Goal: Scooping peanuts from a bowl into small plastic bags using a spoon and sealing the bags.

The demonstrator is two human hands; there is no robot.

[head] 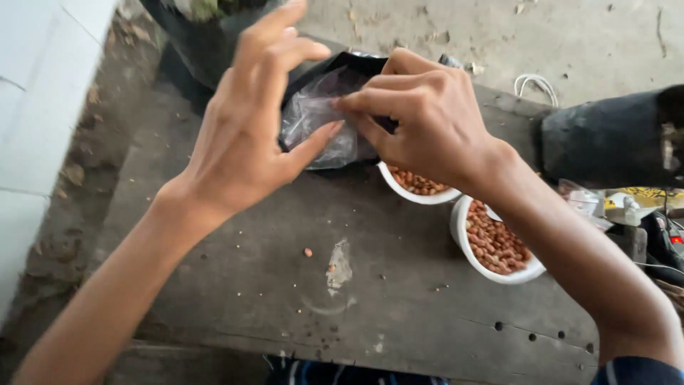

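Bag (pixel 320 121), clear plastic, sits at far centre of the counter (pixel 285 285), pinched by both hands. Left hand (pixel 242 135) grips its left edge thumb-to-fingers; right hand (pixel 420 117) pinches the top, likely spreading the mouth. Two white bowls of peanuts (pixel 495 246) lie just right, close by. One stray peanut (pixel 308 252) lies nearer.

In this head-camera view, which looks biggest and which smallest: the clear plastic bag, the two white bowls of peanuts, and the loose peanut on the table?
Largest to smallest:
1. Clear plastic bag, though both hands hide part of it.
2. Nearer white bowl and farther white bowl: unsure, the farther is mostly hidden by the right hand.
3. Loose peanut.
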